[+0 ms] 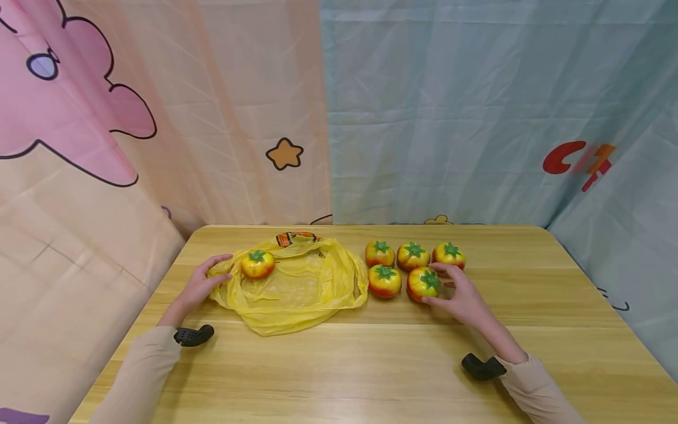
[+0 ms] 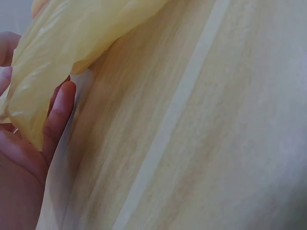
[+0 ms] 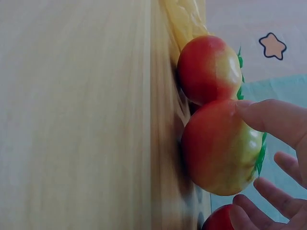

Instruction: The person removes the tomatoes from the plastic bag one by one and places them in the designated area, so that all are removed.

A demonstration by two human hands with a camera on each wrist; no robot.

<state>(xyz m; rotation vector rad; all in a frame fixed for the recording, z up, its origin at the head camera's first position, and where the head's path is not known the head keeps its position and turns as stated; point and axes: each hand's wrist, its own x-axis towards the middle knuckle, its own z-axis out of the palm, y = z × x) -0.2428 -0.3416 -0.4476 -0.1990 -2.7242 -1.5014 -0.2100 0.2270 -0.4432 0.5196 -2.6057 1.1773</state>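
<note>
On the left of the table, a yellow plastic bag (image 1: pixel 296 318) lies spread with its mouth open upward. One red-and-yellow tomato (image 1: pixel 258 264) with a green leafy top rests at its left side. My left hand (image 1: pixel 203 284) grips the bag's left edge; the left wrist view shows yellow film (image 2: pixel 43 81) between thumb and fingers. To the right, my right hand (image 1: pixel 458 297) has thumb and fingers curled round the near right tomato (image 1: pixel 422 284) of a group. In the right wrist view the thumb touches that tomato (image 3: pixel 218 148), which still sits on the table.
Several more tomatoes stand close together: one (image 1: pixel 384 281) left of the held one, others (image 1: pixel 413 256) behind it. The wooden table (image 1: pixel 339 377) ends at a printed curtain (image 1: pixel 424 118) at the back. Black wrist devices (image 1: pixel 483 367) sit at both cuffs.
</note>
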